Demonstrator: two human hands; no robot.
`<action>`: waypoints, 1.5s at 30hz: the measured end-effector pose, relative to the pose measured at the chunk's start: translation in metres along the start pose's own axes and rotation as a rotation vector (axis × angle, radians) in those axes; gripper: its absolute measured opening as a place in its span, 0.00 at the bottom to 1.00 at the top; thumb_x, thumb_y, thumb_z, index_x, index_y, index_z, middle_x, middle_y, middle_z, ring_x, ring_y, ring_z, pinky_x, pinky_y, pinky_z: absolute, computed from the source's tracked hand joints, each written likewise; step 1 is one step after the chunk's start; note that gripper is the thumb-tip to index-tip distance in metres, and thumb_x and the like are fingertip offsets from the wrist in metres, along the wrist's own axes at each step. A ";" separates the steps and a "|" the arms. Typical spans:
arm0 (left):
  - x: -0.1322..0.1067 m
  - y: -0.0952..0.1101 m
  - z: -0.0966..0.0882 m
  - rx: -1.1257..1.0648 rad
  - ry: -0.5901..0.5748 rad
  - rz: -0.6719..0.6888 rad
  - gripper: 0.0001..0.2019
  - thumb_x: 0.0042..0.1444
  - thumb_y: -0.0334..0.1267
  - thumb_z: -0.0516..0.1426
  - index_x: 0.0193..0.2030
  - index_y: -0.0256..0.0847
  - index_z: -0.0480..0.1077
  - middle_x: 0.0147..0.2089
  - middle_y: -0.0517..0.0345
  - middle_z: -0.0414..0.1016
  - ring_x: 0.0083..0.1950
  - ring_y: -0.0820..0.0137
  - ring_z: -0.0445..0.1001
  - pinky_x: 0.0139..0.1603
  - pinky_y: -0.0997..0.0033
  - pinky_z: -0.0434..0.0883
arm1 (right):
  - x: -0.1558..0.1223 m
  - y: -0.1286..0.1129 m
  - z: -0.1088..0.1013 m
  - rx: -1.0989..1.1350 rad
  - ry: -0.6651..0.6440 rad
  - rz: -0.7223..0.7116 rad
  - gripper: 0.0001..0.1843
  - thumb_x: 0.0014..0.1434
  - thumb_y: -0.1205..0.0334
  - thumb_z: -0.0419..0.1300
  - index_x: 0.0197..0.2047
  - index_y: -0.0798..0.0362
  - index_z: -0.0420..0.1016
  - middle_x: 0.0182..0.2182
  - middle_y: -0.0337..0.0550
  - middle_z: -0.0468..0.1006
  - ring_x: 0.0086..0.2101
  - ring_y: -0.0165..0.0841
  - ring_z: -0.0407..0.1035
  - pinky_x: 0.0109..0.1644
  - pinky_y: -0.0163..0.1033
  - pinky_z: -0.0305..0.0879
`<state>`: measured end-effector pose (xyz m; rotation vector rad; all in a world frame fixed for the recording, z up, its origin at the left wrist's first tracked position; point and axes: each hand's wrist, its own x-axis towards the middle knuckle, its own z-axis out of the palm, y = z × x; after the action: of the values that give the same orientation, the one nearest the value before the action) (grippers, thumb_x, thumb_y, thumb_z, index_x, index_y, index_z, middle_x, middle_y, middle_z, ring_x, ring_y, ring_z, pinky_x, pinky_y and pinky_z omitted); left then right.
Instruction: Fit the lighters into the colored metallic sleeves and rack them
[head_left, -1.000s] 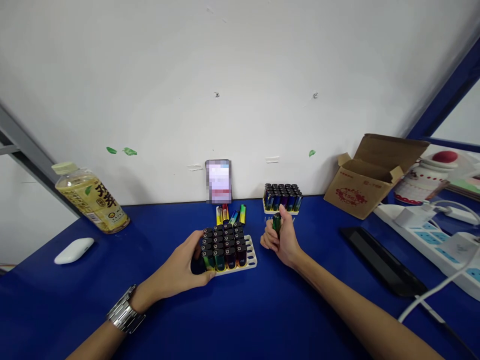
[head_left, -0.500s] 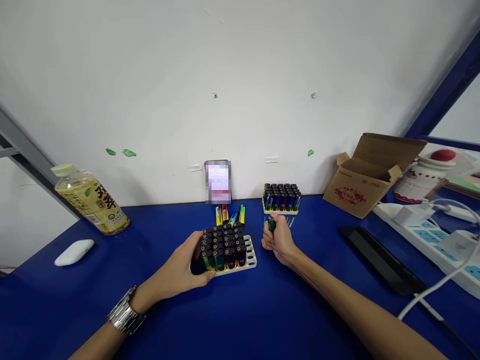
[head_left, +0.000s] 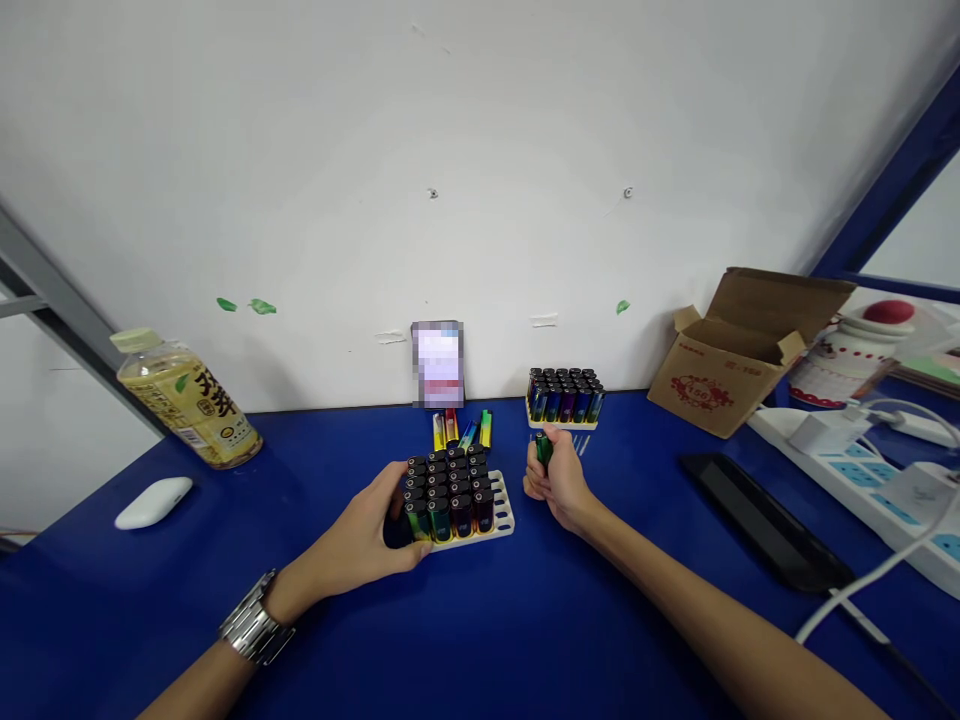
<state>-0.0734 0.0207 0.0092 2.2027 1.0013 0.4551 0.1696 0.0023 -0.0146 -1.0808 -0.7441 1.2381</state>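
Observation:
My left hand (head_left: 365, 535) grips the left end of a white tray (head_left: 508, 515), its thumb at the front corner and its other fingers partly hidden behind. Several lighters (head_left: 440, 518) with black tops and shiny green to dark purple bodies stand upright in the tray. Oval slots at its right end hold nothing. Just right of the tray, my right hand (head_left: 559, 478) is closed in a fist around a green lighter (head_left: 544, 447), whose upper end shows above the fingers. Several loose yellow, red and blue lighters (head_left: 486, 430) lie behind the tray.
A second white tray (head_left: 562, 422) of upright lighters stands near the wall, thin pale sticks (head_left: 583, 445) before it. A phone (head_left: 438, 365) leans on the wall. A bottle (head_left: 191, 400) and white case (head_left: 154, 503) are left; an open carton (head_left: 701, 385), black device (head_left: 761, 520) and power strip (head_left: 862, 470) right.
The view has shifted very slightly. Both hands keep their places, the left on the tray and the right around the green lighter.

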 end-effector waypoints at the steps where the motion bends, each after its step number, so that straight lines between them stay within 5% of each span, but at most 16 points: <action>1: 0.000 0.000 0.000 0.006 0.001 -0.002 0.28 0.51 0.44 0.59 0.57 0.42 0.55 0.47 0.54 0.71 0.51 0.58 0.71 0.49 0.60 0.70 | 0.000 0.000 0.000 0.000 0.000 -0.001 0.31 0.62 0.51 0.41 0.09 0.50 0.51 0.06 0.31 0.47 0.09 0.23 0.41 0.15 0.32 0.44; 7: 0.000 0.001 0.000 -0.003 0.005 -0.005 0.29 0.50 0.44 0.60 0.57 0.43 0.56 0.50 0.53 0.71 0.51 0.59 0.71 0.50 0.59 0.70 | 0.001 0.005 -0.004 -0.026 -0.073 -0.074 0.32 0.62 0.39 0.44 0.13 0.51 0.57 0.07 0.29 0.49 0.11 0.23 0.43 0.17 0.32 0.48; 12: -0.001 0.002 -0.001 -0.020 0.002 0.007 0.29 0.50 0.44 0.60 0.58 0.43 0.56 0.52 0.52 0.70 0.51 0.58 0.71 0.51 0.57 0.70 | -0.001 0.009 -0.006 -0.242 -0.137 -0.308 0.20 0.61 0.41 0.52 0.35 0.51 0.66 0.19 0.33 0.66 0.20 0.29 0.60 0.28 0.35 0.59; 17: -0.001 -0.002 0.000 -0.006 0.005 0.003 0.29 0.51 0.45 0.60 0.58 0.43 0.55 0.48 0.53 0.70 0.51 0.57 0.70 0.51 0.55 0.69 | -0.002 0.009 -0.007 -0.582 -0.139 -0.576 0.18 0.62 0.52 0.53 0.23 0.52 0.63 0.24 0.37 0.62 0.29 0.32 0.59 0.34 0.36 0.56; 23: 0.000 0.000 0.000 -0.021 0.003 0.007 0.29 0.51 0.44 0.60 0.58 0.44 0.55 0.51 0.53 0.70 0.52 0.59 0.71 0.51 0.58 0.70 | -0.001 0.006 -0.008 -0.743 -0.238 -0.557 0.16 0.62 0.58 0.50 0.23 0.52 0.64 0.23 0.37 0.63 0.26 0.31 0.59 0.31 0.35 0.53; 26: 0.000 0.002 0.000 -0.024 0.008 0.021 0.29 0.50 0.43 0.60 0.58 0.44 0.56 0.54 0.52 0.69 0.52 0.58 0.71 0.52 0.58 0.70 | 0.002 0.005 -0.009 -0.842 -0.245 -0.560 0.21 0.62 0.56 0.51 0.19 0.52 0.57 0.20 0.36 0.60 0.24 0.30 0.57 0.30 0.35 0.51; 29: -0.001 0.002 0.000 -0.025 0.017 0.023 0.29 0.50 0.43 0.60 0.58 0.44 0.56 0.53 0.52 0.70 0.53 0.58 0.71 0.52 0.57 0.70 | 0.004 0.003 -0.012 -0.901 -0.283 -0.535 0.25 0.65 0.49 0.47 0.20 0.52 0.63 0.20 0.37 0.62 0.26 0.32 0.58 0.35 0.38 0.56; 32: -0.001 0.001 0.000 -0.034 0.018 0.022 0.28 0.50 0.43 0.60 0.57 0.43 0.57 0.50 0.53 0.71 0.52 0.57 0.71 0.51 0.58 0.70 | 0.008 0.002 -0.016 -0.909 -0.216 -0.476 0.31 0.69 0.47 0.34 0.40 0.50 0.76 0.31 0.42 0.69 0.35 0.35 0.63 0.46 0.42 0.59; 34: -0.001 0.000 0.001 -0.024 0.020 0.021 0.29 0.49 0.42 0.60 0.57 0.44 0.57 0.49 0.54 0.71 0.49 0.59 0.72 0.49 0.59 0.71 | 0.013 0.001 -0.018 -1.027 -0.179 -0.469 0.31 0.70 0.49 0.30 0.57 0.45 0.70 0.38 0.44 0.69 0.41 0.37 0.62 0.50 0.44 0.58; 36: -0.001 -0.003 0.002 -0.008 0.029 0.020 0.29 0.49 0.41 0.60 0.57 0.44 0.56 0.47 0.55 0.71 0.46 0.60 0.73 0.48 0.60 0.71 | 0.019 0.001 -0.019 -1.224 -0.179 -0.462 0.28 0.70 0.50 0.31 0.62 0.40 0.64 0.39 0.44 0.67 0.42 0.37 0.61 0.51 0.47 0.58; 41: -0.001 -0.006 0.002 0.012 0.029 0.005 0.28 0.49 0.41 0.60 0.56 0.43 0.56 0.44 0.56 0.70 0.48 0.59 0.71 0.49 0.58 0.69 | 0.023 0.002 -0.015 -1.400 -0.156 -0.456 0.28 0.70 0.52 0.33 0.49 0.46 0.75 0.38 0.46 0.68 0.41 0.39 0.61 0.48 0.46 0.58; 45: -0.001 -0.003 0.001 0.032 0.008 -0.017 0.27 0.50 0.41 0.60 0.56 0.43 0.56 0.42 0.57 0.69 0.49 0.58 0.70 0.47 0.60 0.69 | 0.018 -0.001 -0.011 -1.432 -0.009 -0.497 0.22 0.69 0.53 0.42 0.32 0.52 0.71 0.34 0.47 0.71 0.38 0.39 0.64 0.42 0.41 0.57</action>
<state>-0.0750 0.0209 0.0061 2.2211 1.0373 0.4438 0.1832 0.0170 -0.0191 -1.8067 -1.8721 0.1160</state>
